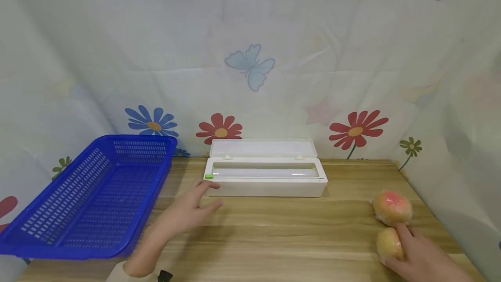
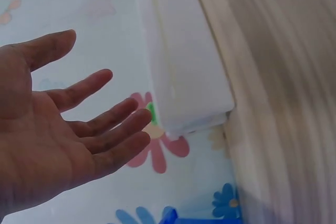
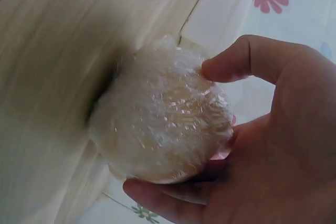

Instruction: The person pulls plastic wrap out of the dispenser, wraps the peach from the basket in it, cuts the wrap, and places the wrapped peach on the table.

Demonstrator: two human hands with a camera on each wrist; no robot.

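Note:
At the right of the head view my right hand [image 1: 422, 253] grips a round yellowish fruit [image 1: 389, 244] wrapped in clear cling film. The right wrist view shows the crinkled film over the fruit [image 3: 163, 114], with thumb and fingers on opposite sides of it. Just behind it sits a wrapped peach-like fruit [image 1: 392, 207], red and yellow. My left hand [image 1: 188, 212] hovers before the left end of a white cling film dispenser [image 1: 266, 188], its fingers spread and holding nothing. The dispenser's lid [image 1: 262, 148] is raised, and a film roll [image 1: 266, 172] lies inside.
A blue plastic basket [image 1: 152, 203] with slotted walls stands at the left of the wooden table [image 1: 289, 238]. On the dispenser's left corner is a green slider [image 1: 209, 176]. A floral curtain [image 1: 282, 112] hangs behind and at both sides.

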